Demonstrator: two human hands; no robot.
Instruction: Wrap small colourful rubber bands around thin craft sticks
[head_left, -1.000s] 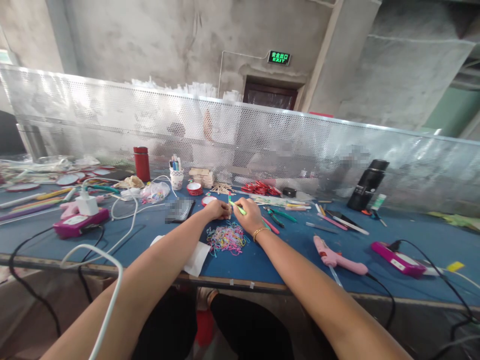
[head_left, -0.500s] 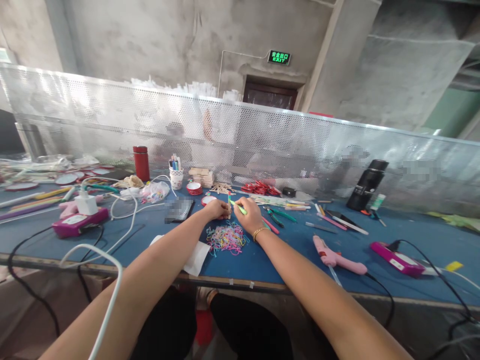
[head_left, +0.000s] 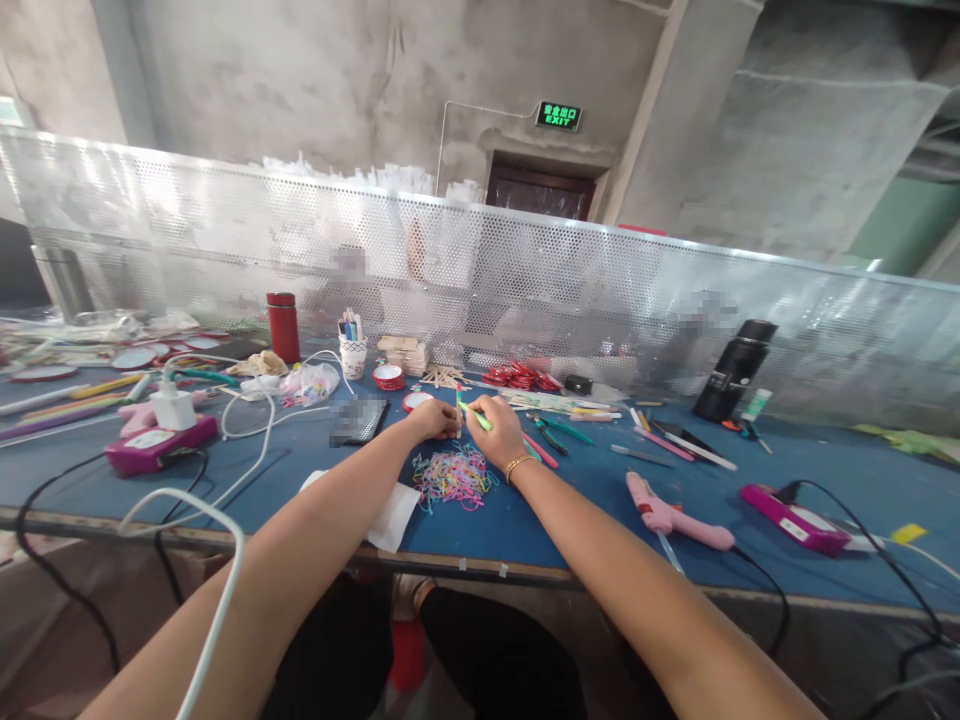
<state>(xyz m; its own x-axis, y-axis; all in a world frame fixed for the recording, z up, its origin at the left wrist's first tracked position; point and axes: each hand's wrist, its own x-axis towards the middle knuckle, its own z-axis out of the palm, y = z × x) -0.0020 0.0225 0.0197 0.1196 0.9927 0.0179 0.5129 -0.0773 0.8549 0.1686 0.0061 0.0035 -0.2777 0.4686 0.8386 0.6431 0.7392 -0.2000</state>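
Note:
My left hand is closed around a small flat wooden stick, held upright with red and green colour at its top. In my right hand is a light green marker pen, its tip pointing left and touching or nearly touching the coloured part of the stick. Just nearer to me than both hands lies a tangled heap of colourful rubber bands. White paper sits under my left forearm. A small pile of bare wooden sticks lies beyond my hands.
To the right lie a pink glue gun, a purple power box, green-handled pliers and a black bottle. On the left are a phone, a pen cup, a red flask and white cables.
Hardly anything differs. The marker in my right hand has shifted very slightly against the stick; my left hand stays in place.

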